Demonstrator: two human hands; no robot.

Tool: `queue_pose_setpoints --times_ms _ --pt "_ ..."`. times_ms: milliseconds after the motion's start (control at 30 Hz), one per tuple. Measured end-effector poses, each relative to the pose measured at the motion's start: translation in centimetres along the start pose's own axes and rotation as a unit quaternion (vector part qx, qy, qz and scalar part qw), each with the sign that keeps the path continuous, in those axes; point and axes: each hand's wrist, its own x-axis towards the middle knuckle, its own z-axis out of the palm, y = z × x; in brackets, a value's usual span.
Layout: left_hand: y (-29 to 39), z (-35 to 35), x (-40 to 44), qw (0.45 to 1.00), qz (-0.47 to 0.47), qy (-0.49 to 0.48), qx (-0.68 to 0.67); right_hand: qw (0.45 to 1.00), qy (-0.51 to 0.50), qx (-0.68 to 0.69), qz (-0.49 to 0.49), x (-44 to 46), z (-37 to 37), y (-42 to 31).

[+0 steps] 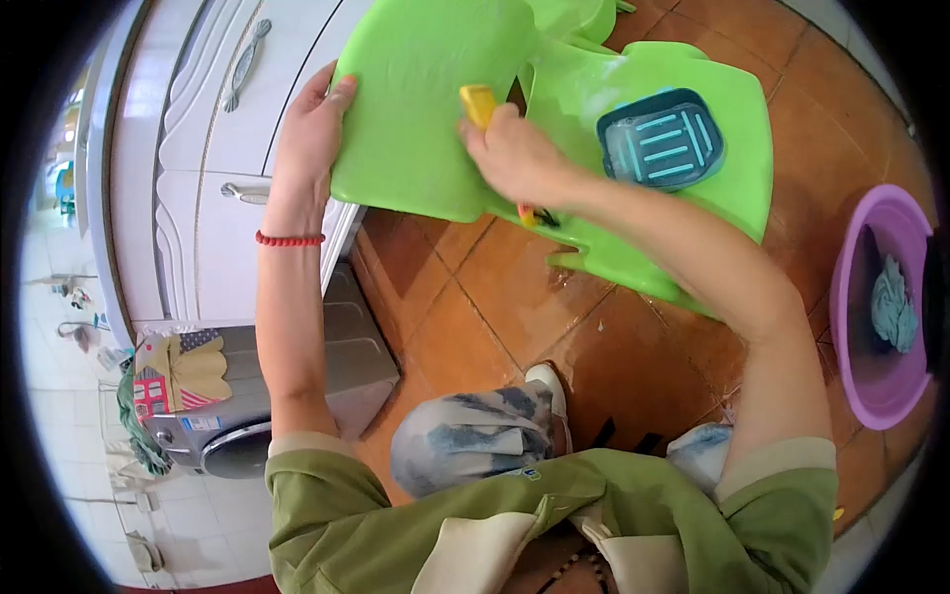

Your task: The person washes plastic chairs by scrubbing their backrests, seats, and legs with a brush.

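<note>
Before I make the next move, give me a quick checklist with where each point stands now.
1. Left hand gripping the edge of the green plastic chair: ok.
2. Right hand closed around the yellow tool: ok.
3. Working end of the yellow tool seated on the plastic: cannot tell, the right hand hides much of it.
4. Chair surface free of suds: not ok, whitish foam shows near the soap dish.
5. Floor dry underfoot: not ok, wet patches show.
6. Blue cloth inside the purple basin: ok.
</note>
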Motion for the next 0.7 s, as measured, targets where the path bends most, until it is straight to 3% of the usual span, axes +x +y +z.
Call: queue_pose_setpoints --times_ms 167,267,367,400,533,633,700 --pt "-0.6 -0.3 0.3 1.000 0.010 0.003 0.012 0.993 -0.104 -0.008 -0.056 -7.1 0.6 -0.3" --pt "-1.1 -0.6 0.5 1.000 0.017 -0.010 0.003 0.991 -0.079 -0.082 -0.065 -8.2 2.4 3.9" --pt "-0.8 -0.8 0.2 1.000 0.008 0.004 0.017 0.966 -0.233 0.063 0.088 -6.6 -0.8 1.2" --pt "-1.5 -1.5 1.0 1.000 0.003 0.004 0.015 0.973 -0.208 0.058 0.086 -6.5 0.0 0.4" --pt "-2.4 -2.4 2.2 1.000 0.007 -0.007 0.011 0.987 -0.114 -0.051 -0.103 -8.7 1.0 -2.3" --pt "-0.1 -0.4 0.7 0.998 -0.008 -0.016 0.060 0.988 -0.112 -0.094 -0.054 -7.1 -0.3 -1.0" --pt "0.6 0.2 -0.3 1.000 0.009 -0.029 -0.003 0.974 -0.105 -0.187 -0.070 -6.7 -0.9 0.0"
